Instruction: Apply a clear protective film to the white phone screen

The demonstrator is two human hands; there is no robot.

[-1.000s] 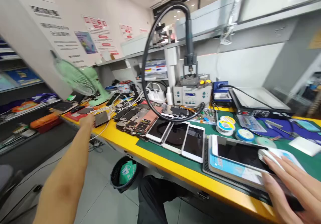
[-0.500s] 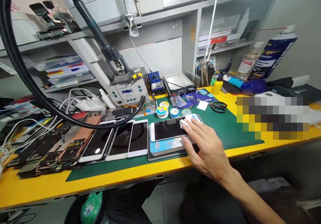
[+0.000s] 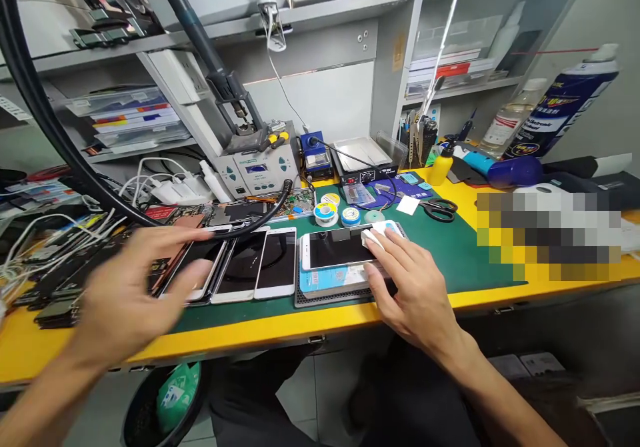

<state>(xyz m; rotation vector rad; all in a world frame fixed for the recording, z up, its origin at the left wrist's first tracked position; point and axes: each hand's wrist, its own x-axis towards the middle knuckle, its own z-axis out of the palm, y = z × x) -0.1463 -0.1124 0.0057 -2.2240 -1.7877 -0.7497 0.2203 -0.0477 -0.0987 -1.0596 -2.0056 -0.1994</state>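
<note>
A white-framed smartphone (image 3: pixel 333 248) lies screen up on a blue and white box (image 3: pixel 325 279), above a dark perforated pad (image 3: pixel 345 296). My right hand (image 3: pixel 413 280) presses a small white wiping cloth (image 3: pixel 373 239) against the phone's right end, fingers bent over it. Blurred by motion, my left hand (image 3: pixel 135 293) is in the air in front of the leftmost phone, thumb and fingers apart with nothing between them. Beside the box lie more white-edged phones, among them one closest to it (image 3: pixel 276 263) and another (image 3: pixel 243 267) further left.
Stacked phone parts (image 3: pixel 65 300) and white cables crowd the left. A black hose (image 3: pixel 55 143) arcs over that side. Solder spools (image 3: pixel 326 213), scissors (image 3: pixel 440 209) and a yellow bottle (image 3: pixel 441 167) stand behind the green mat (image 3: pixel 460 253). A bin (image 3: pixel 135 407) sits below the yellow table edge.
My left hand has come into view from the lower left, reaching over the table. My right hand stays on the phone with the cloth. The camera view has shifted slightly.
</note>
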